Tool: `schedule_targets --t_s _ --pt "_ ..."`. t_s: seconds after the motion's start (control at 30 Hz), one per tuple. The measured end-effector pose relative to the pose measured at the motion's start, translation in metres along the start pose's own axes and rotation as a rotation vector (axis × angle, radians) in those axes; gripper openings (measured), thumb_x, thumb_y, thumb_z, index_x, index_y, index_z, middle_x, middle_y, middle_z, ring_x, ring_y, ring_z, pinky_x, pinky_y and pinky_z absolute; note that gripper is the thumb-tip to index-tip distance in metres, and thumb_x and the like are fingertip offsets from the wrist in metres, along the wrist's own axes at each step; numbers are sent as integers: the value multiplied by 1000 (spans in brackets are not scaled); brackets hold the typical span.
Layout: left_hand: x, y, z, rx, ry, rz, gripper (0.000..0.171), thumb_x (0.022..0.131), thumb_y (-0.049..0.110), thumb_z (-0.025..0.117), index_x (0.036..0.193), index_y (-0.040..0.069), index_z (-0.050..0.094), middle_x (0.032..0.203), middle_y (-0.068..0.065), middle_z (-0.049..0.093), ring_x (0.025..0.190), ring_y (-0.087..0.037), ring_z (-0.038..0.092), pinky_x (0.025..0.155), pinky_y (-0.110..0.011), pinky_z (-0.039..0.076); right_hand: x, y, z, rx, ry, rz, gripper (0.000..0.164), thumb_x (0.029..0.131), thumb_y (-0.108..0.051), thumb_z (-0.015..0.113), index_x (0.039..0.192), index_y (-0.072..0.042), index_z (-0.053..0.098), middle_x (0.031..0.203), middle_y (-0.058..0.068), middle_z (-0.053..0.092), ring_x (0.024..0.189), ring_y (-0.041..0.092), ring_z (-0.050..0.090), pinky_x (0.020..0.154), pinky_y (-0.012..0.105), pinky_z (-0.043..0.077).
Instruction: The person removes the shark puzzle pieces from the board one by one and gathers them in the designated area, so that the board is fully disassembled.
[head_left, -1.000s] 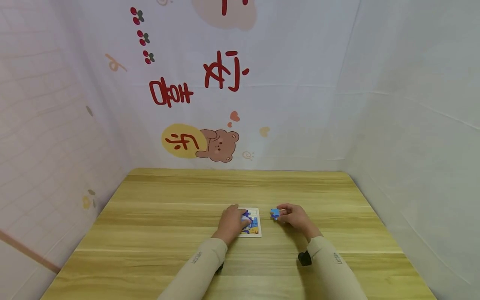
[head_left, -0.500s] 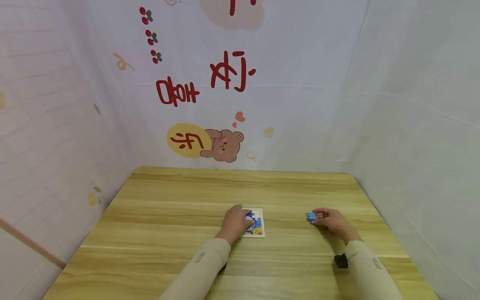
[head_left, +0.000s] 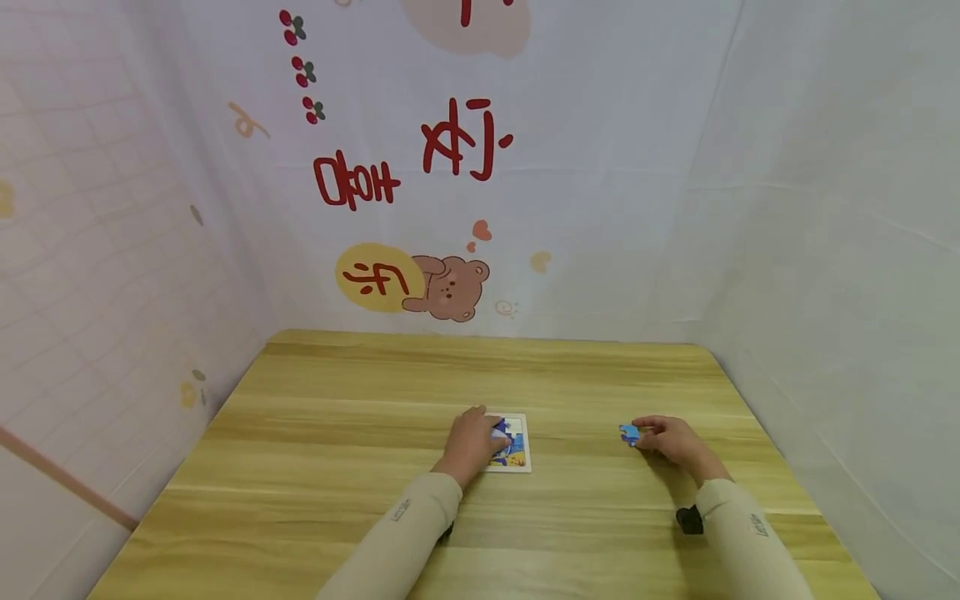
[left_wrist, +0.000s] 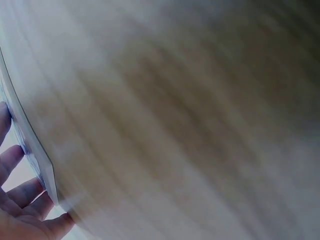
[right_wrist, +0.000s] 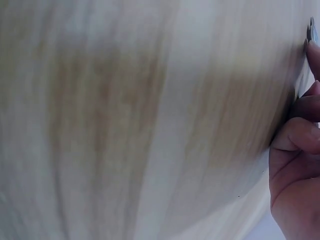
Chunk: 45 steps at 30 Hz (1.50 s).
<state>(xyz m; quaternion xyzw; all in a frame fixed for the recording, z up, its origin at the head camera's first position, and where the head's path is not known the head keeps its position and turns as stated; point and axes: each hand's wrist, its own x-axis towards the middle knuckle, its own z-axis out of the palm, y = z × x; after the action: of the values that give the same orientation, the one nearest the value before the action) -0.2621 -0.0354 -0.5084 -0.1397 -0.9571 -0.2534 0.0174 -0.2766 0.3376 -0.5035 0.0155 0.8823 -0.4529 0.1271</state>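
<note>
A small jigsaw puzzle in a white frame [head_left: 517, 468] lies on the wooden table, with blue, purple and yellow artwork. My left hand [head_left: 471, 443] rests over its left part and hides that side. In the left wrist view, the left hand's fingers [left_wrist: 25, 192] lie spread on the puzzle, one fingertip past its edge at the table. Off to the right, my right hand [head_left: 670, 439] pinches a blue puzzle piece [head_left: 627, 433] between thumb and fingers, low over the table. Only a sliver of the piece shows by the fingertips in the right wrist view.
The wooden table [head_left: 360, 392] reaches back to a white cloth [head_left: 600, 167] printed with red characters and a bear [head_left: 453, 289]. More pale cloth hangs at both sides. A black device [head_left: 689, 520] sits under the right wrist.
My right hand has carried the puzzle piece rightward, away from the frame, mostly in the first half second. The left hand stays on the puzzle. The head view has shifted slightly.
</note>
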Motion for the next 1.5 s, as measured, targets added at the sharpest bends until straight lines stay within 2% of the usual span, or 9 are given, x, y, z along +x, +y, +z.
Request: schedule_targets --t_s 0.13,0.27,0.7,0.97,1.23,1.4,1.5 --pt "1 0 1 -19 -30 -22 44 92 27 73 127 0 66 140 -26 51 134 -42 44 111 -54 31 -2 -2 1 -55 5 16 42 92 -6 68 130 10 57 91 8 58 78 18 50 65 28 44" --pt "4 -2 3 -13 -29 -24 45 92 28 73 127 2 66 140 -25 51 133 -41 44 111 -53 32 -1 -2 3 -83 19 17 42 92 -6 67 130 9 57 92 8 58 80 19 49 68 30 43" --pt "6 -7 5 1 -37 -23 45 91 30 73 127 4 67 141 -24 51 134 -40 44 111 -53 33 0 -3 5 -85 21 -1 40 93 -4 65 131 6 58 91 8 59 81 21 50 72 33 43" --pt "8 -8 6 31 -31 -18 46 90 33 74 126 6 68 139 -23 53 131 -40 47 108 -54 36 1 -2 3 -78 24 -35 47 93 -4 65 135 11 52 93 10 59 81 21 49 71 34 42" --pt "7 -12 2 74 -12 -12 47 89 40 72 126 10 68 141 -20 51 134 -40 42 111 -63 23 -2 -3 7 -21 17 -27 55 93 -3 64 141 13 42 90 9 57 79 20 51 69 30 43" --pt "4 -24 -8 16 35 -18 48 90 37 73 126 7 67 141 -21 52 134 -41 42 110 -62 25 -5 -9 10 18 27 8 58 96 -4 58 146 11 35 99 14 56 77 21 51 64 32 43" --pt "3 -33 -13 4 56 -29 48 89 37 74 126 7 67 138 -20 55 133 -39 44 110 -61 27 -6 -14 11 4 48 3 56 98 -7 58 147 10 36 111 20 57 84 24 55 69 34 46"
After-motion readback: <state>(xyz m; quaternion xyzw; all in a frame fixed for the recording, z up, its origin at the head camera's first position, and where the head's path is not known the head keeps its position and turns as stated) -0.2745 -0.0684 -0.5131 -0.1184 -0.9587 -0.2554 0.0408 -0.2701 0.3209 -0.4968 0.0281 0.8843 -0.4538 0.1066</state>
